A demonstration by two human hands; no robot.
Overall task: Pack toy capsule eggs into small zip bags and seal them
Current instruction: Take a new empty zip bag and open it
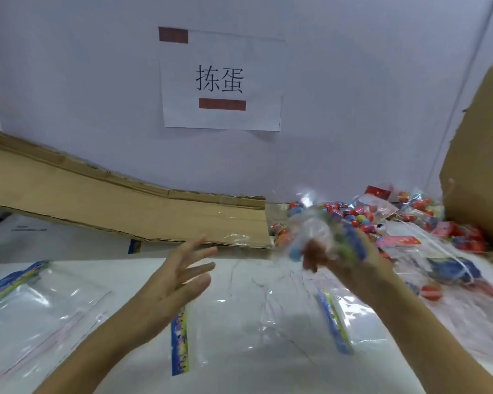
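Observation:
My right hand (350,260) is raised over the table, blurred by motion, and grips a clear zip bag (322,231) holding several coloured capsule eggs. My left hand (177,277) hovers to its left with fingers spread and nothing in it. A heap of loose capsule eggs (353,217) and filled bags lies at the back right. Empty zip bags with blue printed header strips lie flat on the table: one at the left (34,305), one under my left hand (225,331), one under my right forearm (345,317).
A flattened cardboard sheet (111,200) leans along the back wall at the left. A tall cardboard box (478,155) stands at the right edge. A paper sign (222,81) is taped on the wall. A single red egg (431,292) lies by a printed bag (453,268).

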